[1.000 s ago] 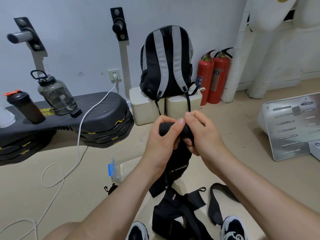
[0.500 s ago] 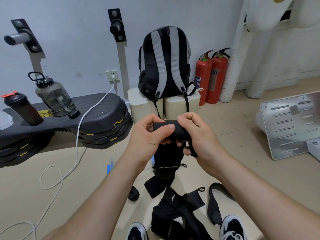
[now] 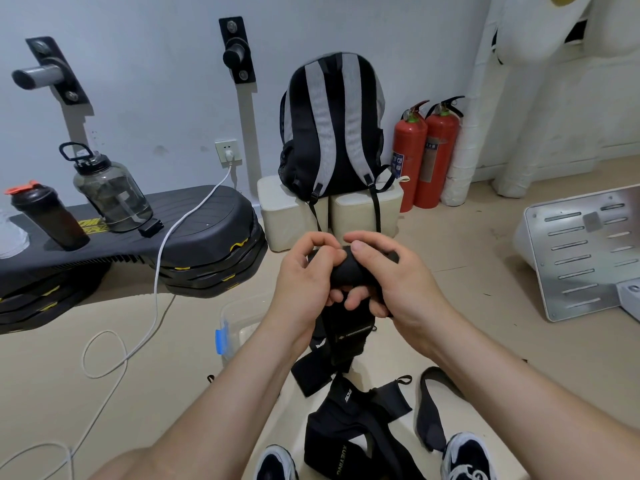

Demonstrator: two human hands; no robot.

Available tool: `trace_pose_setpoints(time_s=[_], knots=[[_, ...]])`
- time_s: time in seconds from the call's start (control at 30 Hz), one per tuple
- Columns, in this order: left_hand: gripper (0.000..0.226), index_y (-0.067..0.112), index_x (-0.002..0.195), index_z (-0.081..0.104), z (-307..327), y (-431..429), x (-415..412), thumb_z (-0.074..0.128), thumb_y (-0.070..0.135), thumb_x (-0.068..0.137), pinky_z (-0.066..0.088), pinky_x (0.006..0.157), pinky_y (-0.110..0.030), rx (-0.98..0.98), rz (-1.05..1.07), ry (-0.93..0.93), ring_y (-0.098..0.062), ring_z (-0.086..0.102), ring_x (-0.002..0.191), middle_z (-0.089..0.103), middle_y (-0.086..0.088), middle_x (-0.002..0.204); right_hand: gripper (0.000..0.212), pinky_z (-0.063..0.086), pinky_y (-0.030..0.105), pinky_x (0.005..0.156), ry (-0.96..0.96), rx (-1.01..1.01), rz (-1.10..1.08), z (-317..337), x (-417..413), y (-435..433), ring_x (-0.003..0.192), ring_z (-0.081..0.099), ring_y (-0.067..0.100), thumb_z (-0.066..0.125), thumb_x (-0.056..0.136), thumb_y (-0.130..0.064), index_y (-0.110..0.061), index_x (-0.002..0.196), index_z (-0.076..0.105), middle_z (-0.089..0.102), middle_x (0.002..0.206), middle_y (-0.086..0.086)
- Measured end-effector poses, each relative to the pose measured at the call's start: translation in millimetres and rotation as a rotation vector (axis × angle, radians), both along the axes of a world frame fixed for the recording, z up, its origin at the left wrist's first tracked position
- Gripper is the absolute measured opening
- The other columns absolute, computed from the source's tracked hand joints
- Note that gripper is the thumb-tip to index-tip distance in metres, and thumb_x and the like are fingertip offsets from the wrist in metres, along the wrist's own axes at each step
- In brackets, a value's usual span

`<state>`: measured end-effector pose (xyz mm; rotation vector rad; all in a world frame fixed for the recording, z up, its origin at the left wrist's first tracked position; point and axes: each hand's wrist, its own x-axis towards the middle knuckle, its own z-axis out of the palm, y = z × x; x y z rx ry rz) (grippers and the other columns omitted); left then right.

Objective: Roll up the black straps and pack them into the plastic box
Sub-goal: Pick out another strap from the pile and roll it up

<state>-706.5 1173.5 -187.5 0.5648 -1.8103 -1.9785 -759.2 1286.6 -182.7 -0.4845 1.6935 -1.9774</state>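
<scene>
A black strap (image 3: 346, 271), partly rolled into a thick coil, is held in mid air by both hands. My left hand (image 3: 304, 285) grips the coil's left end with curled fingers. My right hand (image 3: 391, 278) wraps its right end, thumb on top. The strap's loose tail (image 3: 343, 344) hangs down below the hands. More black straps (image 3: 349, 424) lie in a heap on the floor by my shoes. The clear plastic box (image 3: 239, 317) with a blue latch stands on the floor left of the hands, partly hidden by my left forearm.
A black stepper (image 3: 194, 247) with two bottles (image 3: 110, 192) stands at the left; a white cable (image 3: 152, 306) runs from the wall socket across the floor. A backpack (image 3: 332, 126) sits on white blocks behind, two red fire extinguishers (image 3: 426, 154) beside it. A metal panel (image 3: 581, 251) lies right.
Both hands have kept turning the coil; it is thicker and the hanging tail shorter. The hands shifted slightly right and lower, and the fingers closed tighter around the roll.
</scene>
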Motion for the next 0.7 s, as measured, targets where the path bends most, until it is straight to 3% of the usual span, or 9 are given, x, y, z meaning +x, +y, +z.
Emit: trace_pose_setpoints(time_s=[0.13,0.3,0.4,0.57,0.7], knots=[[0.024,0.020,0.078,0.056,3,5,1,0.042,0.008,0.094,0.027,0.044,-0.024,0.099,-0.008,-0.073,-0.014,0.040,0.040,0.047,-0.004,0.053,0.022,0.034,0.012,0.039,0.132,0.079,-0.028,1,-3,-1,0.044,0.056,0.012,0.058,0.099,-0.023,-0.014,0.117,0.068,0.063,0.061,0.003],[0.013,0.016,0.091,0.055,2,0,2,0.043,0.014,0.094,0.028,0.038,-0.020,-0.006,-0.027,-0.190,-0.012,0.042,0.038,0.048,-0.006,0.051,0.028,0.026,0.017,0.037,-0.154,0.066,0.181,6,-12,5,0.054,0.053,0.015,0.057,0.097,-0.022,-0.006,0.112,0.073,0.062,0.079,0.015],[0.011,0.020,0.102,0.053,1,-1,3,0.042,0.023,0.098,0.035,0.043,-0.021,-0.028,-0.057,-0.229,-0.015,0.043,0.040,0.051,-0.004,0.053,0.027,0.028,0.018,0.036,-0.137,0.074,0.158,2,-10,4,0.049,0.047,0.015,0.049,0.099,-0.014,-0.009,0.111,0.073,0.059,0.072,0.015],[0.011,0.019,0.106,0.054,1,-1,7,0.046,0.026,0.102,0.036,0.045,-0.026,0.044,-0.079,-0.099,-0.016,0.042,0.043,0.052,-0.010,0.067,0.033,0.030,0.021,0.037,0.037,0.036,0.133,4,3,1,0.038,0.043,0.014,0.043,0.101,-0.010,-0.019,0.116,0.071,0.054,0.055,0.009],[0.017,0.024,0.112,0.057,9,0,7,0.045,0.032,0.103,0.047,0.060,-0.028,-0.140,-0.124,-0.109,-0.016,0.061,0.065,0.064,-0.004,0.085,0.034,0.029,0.019,0.034,-0.121,-0.111,0.052,7,1,2,0.040,0.043,0.015,0.043,0.101,-0.011,-0.020,0.109,0.075,0.059,0.069,0.012]])
